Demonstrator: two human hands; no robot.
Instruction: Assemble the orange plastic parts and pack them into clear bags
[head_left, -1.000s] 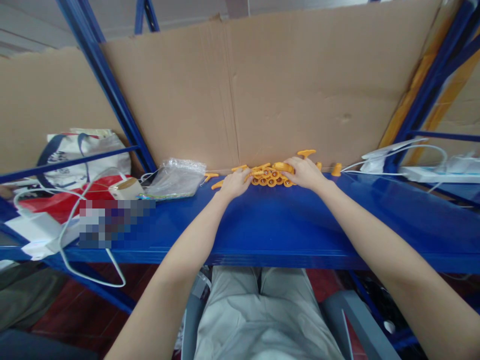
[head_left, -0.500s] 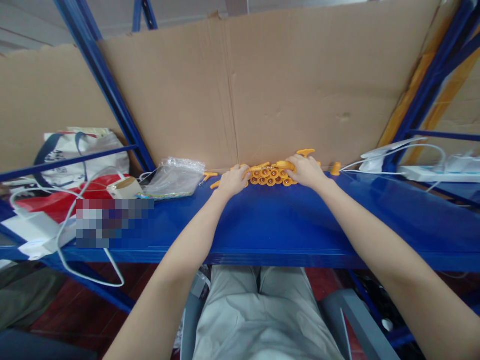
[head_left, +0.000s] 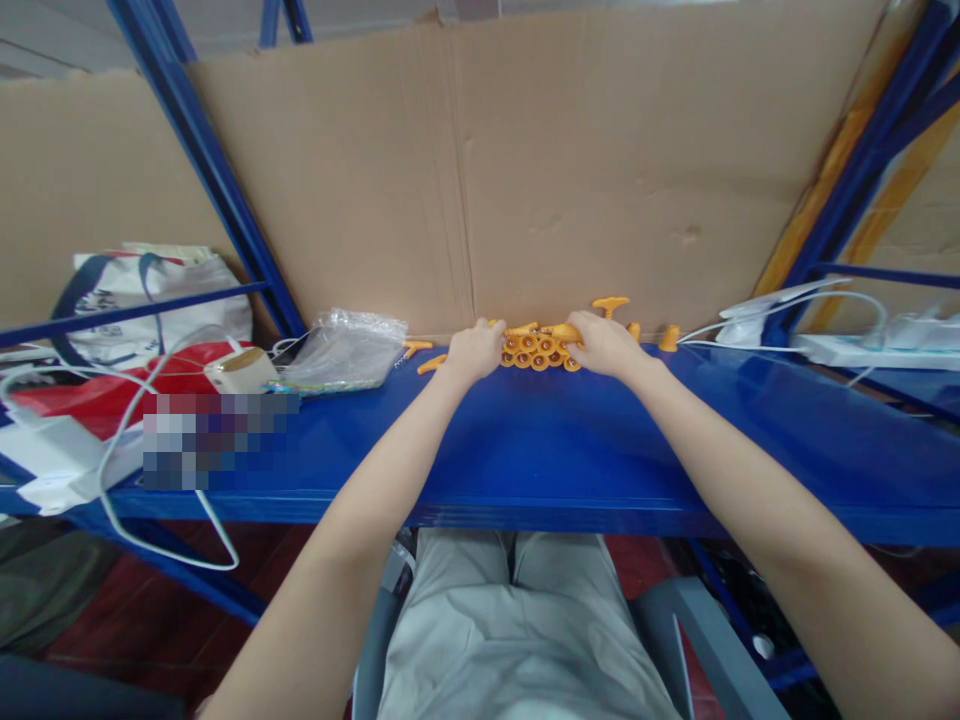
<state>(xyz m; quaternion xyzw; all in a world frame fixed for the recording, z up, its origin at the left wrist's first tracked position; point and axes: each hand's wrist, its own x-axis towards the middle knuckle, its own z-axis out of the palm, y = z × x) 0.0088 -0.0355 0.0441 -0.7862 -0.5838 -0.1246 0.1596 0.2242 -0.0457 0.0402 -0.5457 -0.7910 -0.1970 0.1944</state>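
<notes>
A stack of orange plastic tubes (head_left: 531, 347), their round hollow ends toward me, lies on the blue shelf against the cardboard. My left hand (head_left: 480, 350) is closed at the stack's left end, its fingers curled; what they hold is mostly hidden. On the right, my right hand (head_left: 601, 343) is closed around an orange tube-like piece (head_left: 559, 331) at the top of the stack. An orange T-shaped handle (head_left: 611, 304) stands upright just behind this hand. Left of my left hand lie an orange-handled corkscrew (head_left: 414, 347) and another orange piece (head_left: 433, 365).
Clear plastic bags (head_left: 345, 350) lie to the left, near a white charger (head_left: 49, 450), looping cables and a white tote bag (head_left: 161, 300). An orange cone-shaped piece (head_left: 670, 338) and a white power strip (head_left: 862, 350) are on the right. Cardboard (head_left: 600, 150) stands behind.
My right hand has shifted slightly left, and the orange piece in it lies lower along the top of the stack. My left hand has closed in slightly at the other end.
</notes>
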